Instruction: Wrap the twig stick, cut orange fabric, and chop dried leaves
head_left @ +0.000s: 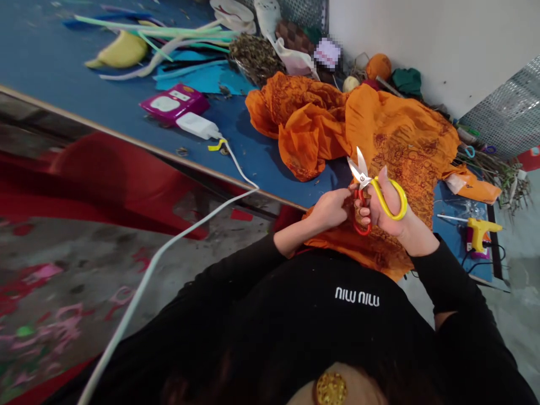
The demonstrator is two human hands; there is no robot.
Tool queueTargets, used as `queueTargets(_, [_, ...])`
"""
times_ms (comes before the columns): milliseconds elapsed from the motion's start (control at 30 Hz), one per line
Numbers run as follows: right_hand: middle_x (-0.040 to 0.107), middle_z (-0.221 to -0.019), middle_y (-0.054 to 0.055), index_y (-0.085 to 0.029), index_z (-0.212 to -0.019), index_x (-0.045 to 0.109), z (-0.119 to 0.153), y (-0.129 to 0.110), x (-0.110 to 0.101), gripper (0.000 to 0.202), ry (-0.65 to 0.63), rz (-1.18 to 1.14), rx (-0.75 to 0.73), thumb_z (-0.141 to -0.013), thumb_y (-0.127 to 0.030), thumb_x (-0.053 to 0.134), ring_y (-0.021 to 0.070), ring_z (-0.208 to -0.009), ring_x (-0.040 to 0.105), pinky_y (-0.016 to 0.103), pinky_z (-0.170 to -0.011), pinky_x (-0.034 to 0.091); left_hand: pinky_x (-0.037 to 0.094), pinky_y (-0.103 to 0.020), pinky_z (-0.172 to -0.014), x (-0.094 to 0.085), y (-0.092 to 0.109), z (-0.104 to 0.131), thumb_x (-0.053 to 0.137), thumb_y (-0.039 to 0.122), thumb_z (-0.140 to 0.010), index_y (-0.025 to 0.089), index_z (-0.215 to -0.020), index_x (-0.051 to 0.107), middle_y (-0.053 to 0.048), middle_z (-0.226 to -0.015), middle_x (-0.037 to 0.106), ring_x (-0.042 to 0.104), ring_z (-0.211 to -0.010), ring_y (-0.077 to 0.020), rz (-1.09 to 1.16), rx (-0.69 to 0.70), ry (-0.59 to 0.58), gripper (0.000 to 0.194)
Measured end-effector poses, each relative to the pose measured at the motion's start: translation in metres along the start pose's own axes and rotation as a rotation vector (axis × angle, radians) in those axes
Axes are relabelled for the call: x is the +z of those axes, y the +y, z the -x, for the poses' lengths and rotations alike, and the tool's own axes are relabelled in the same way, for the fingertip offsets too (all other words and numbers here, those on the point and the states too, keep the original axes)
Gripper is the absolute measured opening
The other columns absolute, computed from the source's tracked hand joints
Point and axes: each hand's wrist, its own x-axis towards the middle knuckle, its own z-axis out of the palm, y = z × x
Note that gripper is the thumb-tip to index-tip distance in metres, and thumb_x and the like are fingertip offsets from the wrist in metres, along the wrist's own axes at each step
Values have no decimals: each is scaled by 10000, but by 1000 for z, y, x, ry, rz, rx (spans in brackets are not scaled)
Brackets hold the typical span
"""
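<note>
A pair of scissors (pixel 360 170) with one yellow and one red handle loop is gripped in my right hand (pixel 388 209). The blades stand a little apart and point up and away from me. Close beside the red loop, my left hand (pixel 333 208) is closed with its fingertips pinched together; what they hold is hidden. Orange cloth (pixel 396 132) with a dark printed pattern spreads beneath both hands, from the table down over its front edge towards my body. More of this cloth lies bunched to the left.
On the blue table (pixel 236 163) lie a purple power socket (pixel 175 104) with a white plug (pixel 198 126), its cable hanging off the front edge. A yellow glue gun (pixel 481 232) lies at right. Dried plants (pixel 255 56) and coloured strips (pixel 169 36) are behind. A red chair (pixel 105 174) stands left.
</note>
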Motion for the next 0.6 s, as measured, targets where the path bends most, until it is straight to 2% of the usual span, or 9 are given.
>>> queueTargets(100, [525, -621, -39, -217, -927, 601, -3, -5, 5, 723, 59, 49, 0, -917, -913, 406, 100, -455, 426, 228, -414, 394, 409, -303, -647, -1, 4, 2, 555, 140, -907, 177, -952, 746, -87, -919, 790, 724, -808, -242, -211, -14, -13, 200])
queueTargets(200, [522, -610, -35, -215, -897, 596, -2, -6, 11, 685, 84, 79, 24, -944, -875, 420, 103, -456, 433, 230, -407, 394, 427, -333, -677, -2, 8, 2, 486, 223, -1008, 166, -952, 764, -134, -1002, 807, 743, -867, -275, -332, -16, 24, 289])
queueTargets(367, [504, -592, -43, -224, -893, 584, -4, -8, 17, 669, 99, 73, -3, -914, -886, 485, 116, -462, 447, 248, -406, 409, 425, -338, -676, 0, 9, 1, 507, 212, -1002, 150, -986, 789, -138, -954, 811, 751, -858, -284, -326, -6, 7, 289])
queueTargets(600, [505, -571, -50, -237, -925, 588, -17, -20, 19, 748, 123, 108, -36, -811, -973, 519, 129, -457, 467, 262, -412, 394, 430, -354, -724, -5, 10, -1, 482, 218, -1008, 144, -1088, 820, -161, -1031, 821, 760, -906, -302, -392, 11, -19, 356])
